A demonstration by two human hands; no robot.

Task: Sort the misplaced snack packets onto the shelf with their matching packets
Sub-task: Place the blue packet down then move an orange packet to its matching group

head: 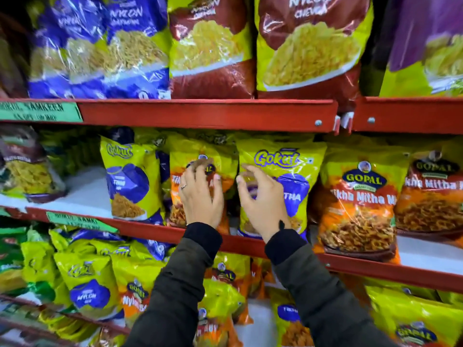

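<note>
A: Hands on middle red metal shelf [208,240]?
B: Both. Left hand [200,196], ring on one finger, fingers spread loose against an orange-and-yellow Gopal snack packet [198,156], not closed on it. Right hand [260,204] open, fingers curled over a yellow-and-blue glossy Gokul packet [288,171].
A: Packet positions?
B: Upright, side by side, touching. Another orange Gopal Tikha Mitha packet [358,204] stands just right.

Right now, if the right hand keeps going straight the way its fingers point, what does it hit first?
Probably the yellow-and-blue Gokul plastic packet directly behind the right hand on the middle shelf; whether the fingers already touch it is unclear.
</note>
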